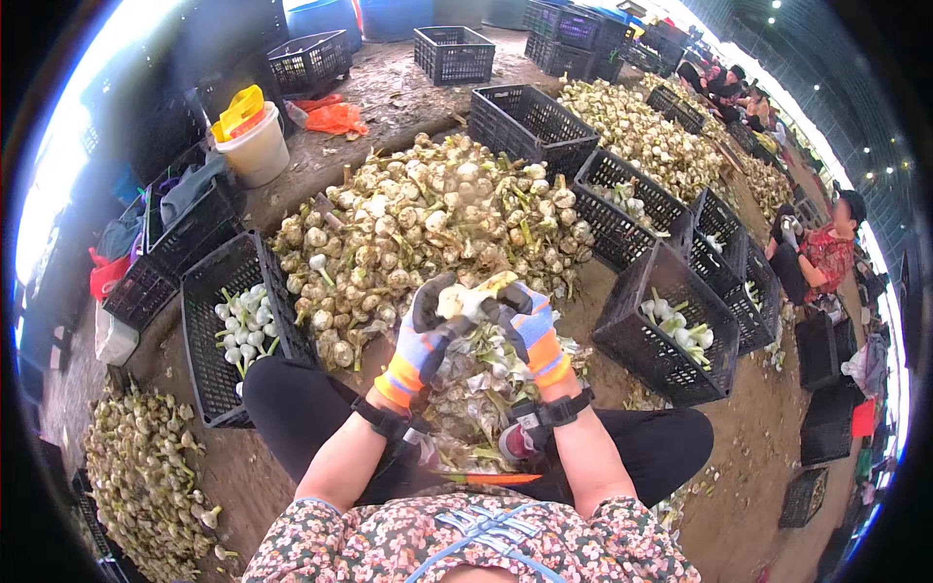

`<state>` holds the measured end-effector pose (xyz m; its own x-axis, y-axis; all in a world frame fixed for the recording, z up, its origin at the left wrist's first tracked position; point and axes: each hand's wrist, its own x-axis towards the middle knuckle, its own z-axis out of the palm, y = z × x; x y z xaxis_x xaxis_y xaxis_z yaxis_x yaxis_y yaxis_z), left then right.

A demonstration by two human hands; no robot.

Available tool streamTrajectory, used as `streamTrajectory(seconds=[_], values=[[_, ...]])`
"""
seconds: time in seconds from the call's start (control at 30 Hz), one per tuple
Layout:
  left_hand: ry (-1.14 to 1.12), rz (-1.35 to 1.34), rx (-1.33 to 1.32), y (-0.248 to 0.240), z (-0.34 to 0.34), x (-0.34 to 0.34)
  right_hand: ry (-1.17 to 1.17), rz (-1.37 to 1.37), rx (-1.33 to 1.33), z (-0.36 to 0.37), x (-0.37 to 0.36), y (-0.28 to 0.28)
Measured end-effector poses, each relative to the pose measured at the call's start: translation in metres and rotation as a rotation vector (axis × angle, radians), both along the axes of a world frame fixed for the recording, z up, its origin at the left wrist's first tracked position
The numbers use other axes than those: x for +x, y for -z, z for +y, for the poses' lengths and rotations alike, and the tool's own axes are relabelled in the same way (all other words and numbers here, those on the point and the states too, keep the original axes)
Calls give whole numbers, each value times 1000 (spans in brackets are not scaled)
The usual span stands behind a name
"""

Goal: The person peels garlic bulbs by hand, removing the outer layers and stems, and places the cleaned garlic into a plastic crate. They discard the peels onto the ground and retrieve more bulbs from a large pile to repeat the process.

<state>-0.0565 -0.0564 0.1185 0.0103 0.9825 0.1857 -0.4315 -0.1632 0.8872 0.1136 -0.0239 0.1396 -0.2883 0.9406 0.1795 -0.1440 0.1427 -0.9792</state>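
A garlic bulb [455,302] with its stalk is held between my two gloved hands, over the middle of my lap. My left hand [425,325] curls its dark-coated fingers around the bulb's side. At the stalk end, my right hand [523,323] has its fingers closed on the garlic; loose pale skin shows there. Both gloves have orange and purple-grey cuffs. Beneath the hands, peeled garlic skins [473,389] lie between my crossed legs. Just beyond is a big heap of unpeeled garlic [418,219].
On the left, a black crate [216,289] contains cleaned white garlic. Another crate [622,340] with cleaned bulbs tilts at the right. A white bucket [255,155] stands at the back left. More garlic [146,476] lies at the lower left. Another person [821,248] sits at the far right.
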Motion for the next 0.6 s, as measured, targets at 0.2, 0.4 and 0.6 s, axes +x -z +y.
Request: streamTrajectory(seconds=[0.2,0.4,0.6], values=[[407,-485,-368,14,3,-6,62,-92,39,-5,-1,12],[101,41,-233,8,9,2,64,234,-264,-9,-2,22],[-33,340,6,50,17,-8,75,186,-240,-10,-4,27]])
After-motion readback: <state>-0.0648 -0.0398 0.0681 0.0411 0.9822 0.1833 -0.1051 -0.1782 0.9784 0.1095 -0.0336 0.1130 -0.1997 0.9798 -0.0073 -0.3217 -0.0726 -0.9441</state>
